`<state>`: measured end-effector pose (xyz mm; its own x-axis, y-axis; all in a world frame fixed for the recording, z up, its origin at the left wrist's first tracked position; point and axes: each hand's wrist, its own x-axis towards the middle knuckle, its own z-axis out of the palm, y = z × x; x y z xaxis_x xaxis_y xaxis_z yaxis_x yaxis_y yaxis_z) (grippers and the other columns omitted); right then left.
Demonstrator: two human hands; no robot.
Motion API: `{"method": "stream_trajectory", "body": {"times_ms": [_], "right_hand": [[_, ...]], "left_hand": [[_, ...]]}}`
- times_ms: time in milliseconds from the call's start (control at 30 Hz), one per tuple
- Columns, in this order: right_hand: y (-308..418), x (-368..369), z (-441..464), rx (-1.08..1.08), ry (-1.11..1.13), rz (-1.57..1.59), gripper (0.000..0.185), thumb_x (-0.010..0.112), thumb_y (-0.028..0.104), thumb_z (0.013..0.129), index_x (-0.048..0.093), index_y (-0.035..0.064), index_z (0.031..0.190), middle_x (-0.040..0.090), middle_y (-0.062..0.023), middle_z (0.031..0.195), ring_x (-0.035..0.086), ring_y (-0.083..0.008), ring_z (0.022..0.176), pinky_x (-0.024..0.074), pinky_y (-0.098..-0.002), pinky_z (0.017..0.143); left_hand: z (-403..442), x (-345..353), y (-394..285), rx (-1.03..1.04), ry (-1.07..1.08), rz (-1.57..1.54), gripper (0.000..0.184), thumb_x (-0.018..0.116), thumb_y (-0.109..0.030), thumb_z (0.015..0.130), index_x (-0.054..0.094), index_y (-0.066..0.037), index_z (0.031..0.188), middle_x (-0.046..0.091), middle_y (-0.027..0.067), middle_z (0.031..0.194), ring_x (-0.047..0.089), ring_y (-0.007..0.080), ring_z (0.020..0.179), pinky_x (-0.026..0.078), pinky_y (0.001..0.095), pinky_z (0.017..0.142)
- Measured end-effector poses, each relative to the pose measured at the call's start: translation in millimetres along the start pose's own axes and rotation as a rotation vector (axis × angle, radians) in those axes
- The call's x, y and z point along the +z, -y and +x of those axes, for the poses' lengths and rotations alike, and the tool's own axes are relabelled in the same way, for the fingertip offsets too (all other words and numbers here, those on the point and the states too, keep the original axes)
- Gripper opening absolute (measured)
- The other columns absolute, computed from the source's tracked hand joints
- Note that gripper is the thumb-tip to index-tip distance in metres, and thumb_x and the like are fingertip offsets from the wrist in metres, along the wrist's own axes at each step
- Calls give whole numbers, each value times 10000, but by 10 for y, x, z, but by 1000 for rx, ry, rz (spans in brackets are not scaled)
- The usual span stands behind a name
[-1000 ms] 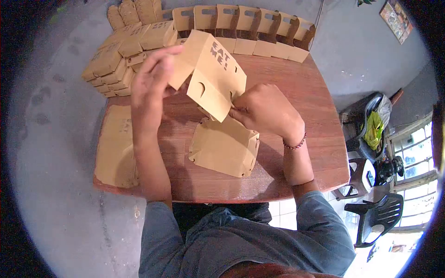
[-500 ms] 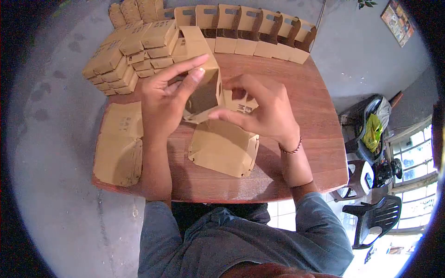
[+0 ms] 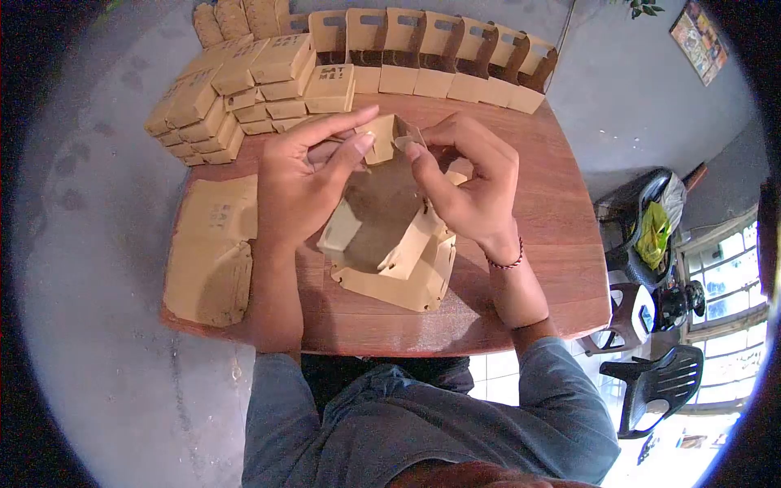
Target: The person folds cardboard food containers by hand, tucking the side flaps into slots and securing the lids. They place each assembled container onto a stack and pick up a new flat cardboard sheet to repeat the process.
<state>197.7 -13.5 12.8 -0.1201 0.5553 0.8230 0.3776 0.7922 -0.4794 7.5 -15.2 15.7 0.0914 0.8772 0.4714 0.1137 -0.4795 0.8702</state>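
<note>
Between my two hands a partly folded brown cardboard box (image 3: 378, 191) is held up, its open inside facing me. My left hand (image 3: 313, 175) pinches the box's upper left edge between thumb and fingers. At the upper right corner, my right hand (image 3: 476, 179) grips a small flap, with the thumb on the inner side and the fingers behind. The box's lower side walls stick out toward me. Beneath it lies a flat cardboard blank (image 3: 382, 289), partly covered. Beside my left forearm, more flat blanks (image 3: 207, 281) with printed letters rest on the wooden table (image 3: 537, 260).
Closed boxes (image 3: 281, 61) are stacked at the back left. Along the far edge stands a row of open cardboard carriers (image 3: 439, 37) with handle holes. On the right are a black plastic chair (image 3: 663, 386), a stool (image 3: 626, 317) and a yellow bag (image 3: 653, 232).
The box has been tipped, so its open inside now faces me and its long panel no longer stands up behind. My right hand has moved up to the corner flap.
</note>
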Motion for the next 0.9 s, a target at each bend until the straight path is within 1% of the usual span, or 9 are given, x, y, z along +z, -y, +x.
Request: {"method": "stream_trajectory", "body": {"times_ms": [100,200,267,300,367,467,567,800,900], "right_hand": [[-2,26,-7,59,-10,43,59,723,50,783,692,0,786,624,-85,681,599,-154,570,467,-269,517],[24,43,-34,114,12,40,72,727,56,783,687,-1,766,616,-75,655,591,-141,570,459,-268,523],[28,49,-36,127,9,85,71,727,57,782,686,2,761,613,-72,647,587,-136,568,456,-268,528],[30,51,-36,139,6,131,71,727,57,781,686,5,755,611,-68,640,584,-131,566,454,-268,532],[43,29,-33,140,-8,95,71,728,56,778,684,6,754,612,-67,638,582,-127,563,455,-265,535],[74,-6,-26,118,-20,16,73,730,55,773,680,8,750,610,-64,630,581,-122,556,457,-260,534],[61,13,-51,100,-17,7,81,732,57,769,673,6,746,608,-63,624,582,-120,549,460,-254,522],[48,8,-49,43,-30,-24,93,743,57,758,668,3,749,617,-68,637,592,-122,544,474,-252,503],[82,-2,-41,-15,-32,-58,94,748,48,748,665,4,749,626,-76,650,609,-131,551,487,-256,503]], "left_hand": [[-4,12,4,31,14,-83,253,649,-23,910,680,18,1158,698,67,903,624,51,761,512,172,669],[-18,36,-24,31,21,-23,268,690,-48,879,696,-5,1143,707,68,979,617,71,765,512,214,693],[-15,59,-20,219,7,115,255,681,-45,877,703,-5,1127,719,100,987,649,121,801,520,247,743],[-8,57,-23,218,7,115,255,681,-45,877,703,-5,1127,719,100,987,649,121,801,520,247,743],[9,48,-44,385,12,292,243,661,-33,874,714,-17,1111,724,116,979,672,167,843,511,269,790],[-8,37,-87,456,13,382,213,628,-53,901,722,-40,1092,731,132,996,716,223,878,554,300,783],[-45,67,-77,404,21,323,240,642,-12,870,728,-35,1093,723,129,972,682,185,862,510,281,797],[-62,90,-123,360,43,345,247,662,5,854,720,-21,1092,717,126,977,678,157,874,528,268,775],[-69,124,-69,286,23,179,240,668,17,856,703,-6,1093,705,109,1011,679,138,873,545,247,741]]}}
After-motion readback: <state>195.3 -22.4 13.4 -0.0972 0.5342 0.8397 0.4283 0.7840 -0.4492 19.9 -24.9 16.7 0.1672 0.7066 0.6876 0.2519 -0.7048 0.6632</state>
